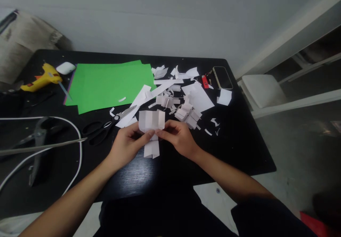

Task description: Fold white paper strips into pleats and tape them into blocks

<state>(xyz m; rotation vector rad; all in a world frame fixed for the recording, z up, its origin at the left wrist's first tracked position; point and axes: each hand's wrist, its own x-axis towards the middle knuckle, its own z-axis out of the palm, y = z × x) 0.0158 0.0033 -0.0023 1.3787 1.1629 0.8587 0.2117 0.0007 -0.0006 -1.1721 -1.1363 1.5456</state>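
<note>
Between my two hands is a creased white paper cutout (151, 119), wide at its upper part, with a narrower folded strip hanging below. My left hand (130, 141) pinches it from the left, thumb on the near face. From the right, my right hand (181, 136) pinches it at the middle, its thumb tip close to the left one. The fingers behind the paper are partly hidden. Black-handled scissors (106, 125) lie half spread just left of my left hand. Beyond my right hand sits a heap of folded paper pieces (188, 113).
Green sheets (114, 84) cover the back left, near a yellow glue gun (42, 79) and a white case (65, 67). Paper scraps (167, 100) spread across the middle. A red lighter (205, 81) and a phone (222, 77) lie back right. A white cable (80, 148) loops at left.
</note>
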